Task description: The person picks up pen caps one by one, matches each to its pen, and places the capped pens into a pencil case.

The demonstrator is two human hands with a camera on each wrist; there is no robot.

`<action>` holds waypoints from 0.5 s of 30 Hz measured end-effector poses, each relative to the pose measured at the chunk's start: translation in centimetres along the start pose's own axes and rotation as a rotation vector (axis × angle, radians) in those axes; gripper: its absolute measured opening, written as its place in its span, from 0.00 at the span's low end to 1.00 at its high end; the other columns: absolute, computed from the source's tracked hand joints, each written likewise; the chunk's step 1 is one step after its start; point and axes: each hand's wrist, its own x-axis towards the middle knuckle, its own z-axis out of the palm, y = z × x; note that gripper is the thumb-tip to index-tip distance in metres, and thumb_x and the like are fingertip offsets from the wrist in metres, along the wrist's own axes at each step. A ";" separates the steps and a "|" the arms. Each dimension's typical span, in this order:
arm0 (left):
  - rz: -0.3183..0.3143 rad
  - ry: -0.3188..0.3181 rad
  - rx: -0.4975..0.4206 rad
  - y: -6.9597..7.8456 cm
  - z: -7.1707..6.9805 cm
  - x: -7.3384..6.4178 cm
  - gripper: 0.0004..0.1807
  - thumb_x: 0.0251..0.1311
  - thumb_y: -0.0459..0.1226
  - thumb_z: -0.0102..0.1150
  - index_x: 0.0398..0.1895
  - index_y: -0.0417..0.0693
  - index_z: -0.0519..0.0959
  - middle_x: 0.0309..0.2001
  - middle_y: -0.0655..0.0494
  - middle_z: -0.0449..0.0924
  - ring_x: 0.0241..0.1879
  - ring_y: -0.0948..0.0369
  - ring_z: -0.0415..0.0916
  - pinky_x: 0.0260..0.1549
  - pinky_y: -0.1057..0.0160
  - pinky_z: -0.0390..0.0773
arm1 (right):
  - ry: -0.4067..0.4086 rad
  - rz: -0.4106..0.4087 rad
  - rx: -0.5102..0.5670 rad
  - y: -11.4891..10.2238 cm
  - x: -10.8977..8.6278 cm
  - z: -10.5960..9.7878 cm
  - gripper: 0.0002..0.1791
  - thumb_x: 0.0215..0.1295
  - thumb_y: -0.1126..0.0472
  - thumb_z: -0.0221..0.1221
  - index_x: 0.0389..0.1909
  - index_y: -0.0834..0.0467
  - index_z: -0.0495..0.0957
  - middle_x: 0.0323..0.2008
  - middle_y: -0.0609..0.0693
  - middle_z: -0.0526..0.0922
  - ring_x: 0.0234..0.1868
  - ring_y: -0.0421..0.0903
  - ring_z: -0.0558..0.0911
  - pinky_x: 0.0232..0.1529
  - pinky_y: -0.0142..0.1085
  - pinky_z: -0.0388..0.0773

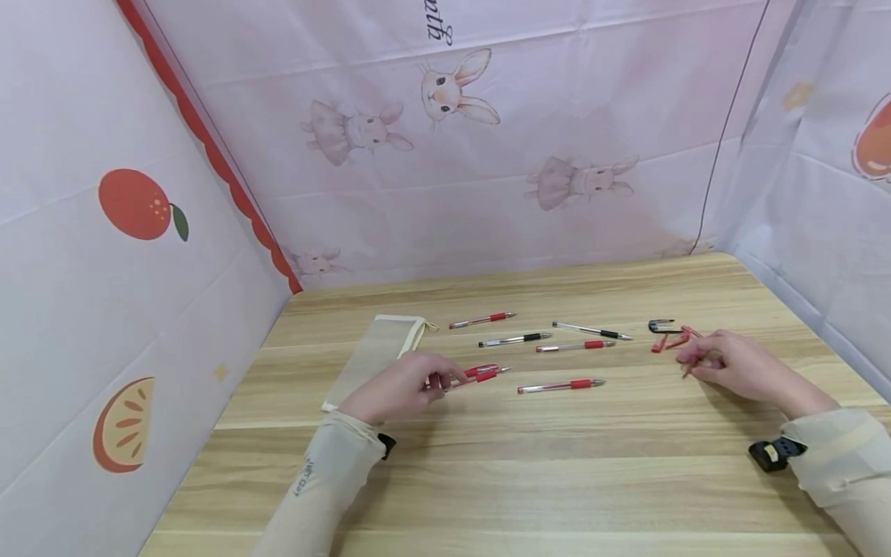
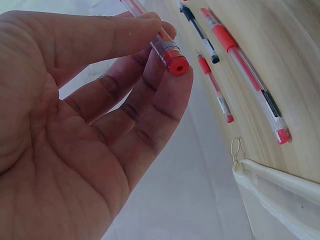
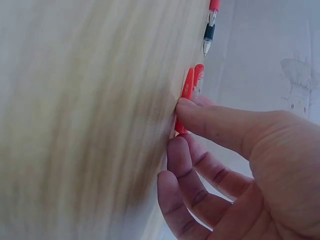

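Observation:
My left hand (image 1: 407, 384) pinches a clear-barrelled red gel pen (image 2: 172, 57) between thumb and fingers, its red end plug facing the wrist camera. Just behind it in the head view lies another red pen (image 1: 480, 370). Over at the right, my right hand (image 1: 741, 367) pinches a red pen cap (image 3: 187, 90) close over the table, thumb on one side. Beyond those fingertips are more red caps (image 1: 675, 340) and a black cap (image 1: 657, 326). Between the hands lie several uncapped pens, among them a red one (image 1: 560, 386) and a black one (image 1: 515, 339).
A cream mesh pouch (image 1: 365, 352) with a zip loop lies flat beside my left hand. The wooden table (image 1: 557, 480) meets printed cloth walls (image 1: 487, 209) at the back and both sides.

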 end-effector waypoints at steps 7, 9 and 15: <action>-0.036 -0.010 -0.017 -0.2 -0.2 -0.1 0.21 0.66 0.19 0.60 0.55 0.48 0.89 0.43 0.51 0.89 0.40 0.62 0.80 0.43 0.64 0.82 | -0.027 0.020 -0.010 -0.3 0.1 -0.1 0.05 0.67 0.62 0.73 0.40 0.52 0.87 0.38 0.45 0.86 0.33 0.34 0.73 0.36 0.34 0.71; -0.039 -0.008 -0.013 -0.2 -0.2 -0.1 0.21 0.67 0.20 0.61 0.55 0.48 0.89 0.43 0.51 0.89 0.40 0.63 0.80 0.43 0.64 0.82 | -0.037 0.027 0.004 -0.3 0.2 -0.1 0.05 0.67 0.61 0.73 0.39 0.51 0.86 0.36 0.43 0.86 0.33 0.33 0.72 0.35 0.33 0.70; -0.038 -0.003 0.012 -0.4 -0.2 0.0 0.19 0.68 0.22 0.62 0.56 0.48 0.88 0.43 0.52 0.89 0.40 0.63 0.80 0.42 0.64 0.82 | -0.057 0.054 0.039 -0.2 0.1 -0.1 0.05 0.68 0.63 0.72 0.38 0.52 0.84 0.35 0.41 0.84 0.34 0.34 0.74 0.37 0.33 0.73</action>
